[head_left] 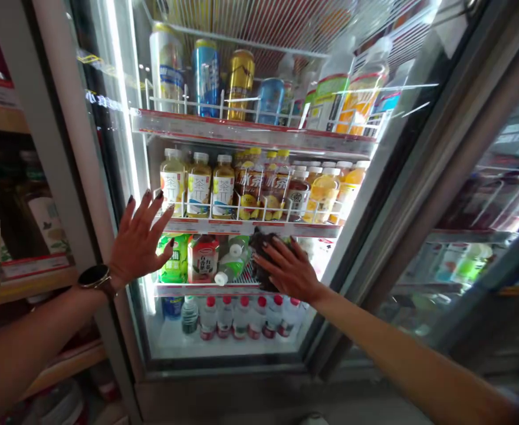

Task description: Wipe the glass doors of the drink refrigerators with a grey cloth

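Note:
A dark crumpled cloth lies under my right hand, whose fingers are spread over it against the glass door of a lit drinks fridge. The cloth sits in front of the lower shelves and hides some of what stands behind it. To the left, my left hand is raised with fingers apart and holds nothing. It is at the left side of the same door; whether the palm touches the glass I cannot tell. A dark round watch is on my left wrist.
Behind the glass, shelves carry cans, tea bottles and red-capped water bottles. The door's thick frame runs down the right side. Wooden shelves with bottles stand at the left. Another glass-fronted section is at the right.

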`<state>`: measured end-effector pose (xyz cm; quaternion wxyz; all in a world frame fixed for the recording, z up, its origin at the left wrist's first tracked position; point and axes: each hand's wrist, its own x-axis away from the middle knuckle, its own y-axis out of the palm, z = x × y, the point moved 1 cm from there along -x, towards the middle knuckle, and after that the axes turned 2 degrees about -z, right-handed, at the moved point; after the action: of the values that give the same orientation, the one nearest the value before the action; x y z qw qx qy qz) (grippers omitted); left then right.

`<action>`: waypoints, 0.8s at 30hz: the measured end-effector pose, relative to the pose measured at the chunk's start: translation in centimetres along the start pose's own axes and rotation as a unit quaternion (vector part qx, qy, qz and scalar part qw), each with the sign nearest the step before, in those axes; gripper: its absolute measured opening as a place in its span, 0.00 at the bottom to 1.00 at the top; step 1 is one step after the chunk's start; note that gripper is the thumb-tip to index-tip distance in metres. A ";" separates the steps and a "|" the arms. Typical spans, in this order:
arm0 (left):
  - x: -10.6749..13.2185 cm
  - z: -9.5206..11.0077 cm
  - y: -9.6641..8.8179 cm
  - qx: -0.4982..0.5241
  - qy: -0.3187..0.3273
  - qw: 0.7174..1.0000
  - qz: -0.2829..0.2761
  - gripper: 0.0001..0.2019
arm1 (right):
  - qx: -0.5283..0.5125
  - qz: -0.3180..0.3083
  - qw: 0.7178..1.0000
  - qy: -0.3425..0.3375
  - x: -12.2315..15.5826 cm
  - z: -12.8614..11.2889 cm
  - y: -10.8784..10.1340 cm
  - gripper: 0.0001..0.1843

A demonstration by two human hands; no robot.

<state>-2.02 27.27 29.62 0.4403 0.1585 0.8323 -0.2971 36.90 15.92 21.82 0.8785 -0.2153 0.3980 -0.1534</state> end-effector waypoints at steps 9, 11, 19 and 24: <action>0.2 0.0 0.0 -0.009 0.002 1.000 0.011 0.47 | -0.074 -0.042 0.965 -0.247 3.3 -1.4 1.2 0.30; 0.2 -0.1 0.0 -0.004 -0.002 1.000 0.012 0.48 | -0.062 -0.048 0.970 -0.230 0.3 0.8 -0.5 0.31; 0.2 -0.1 -0.1 -0.001 -0.007 1.000 0.006 0.47 | 0.007 0.065 0.996 0.065 -14.7 11.1 -9.7 0.39; 0.2 0.1 -0.1 0.000 0.000 1.000 0.001 0.48 | 0.026 0.142 0.983 0.116 -16.4 9.4 -8.4 0.36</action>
<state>-2.10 27.16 29.49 0.4405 0.1594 0.8323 -0.2963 32.83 18.32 41.90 0.8443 -0.1146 0.5199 -0.0612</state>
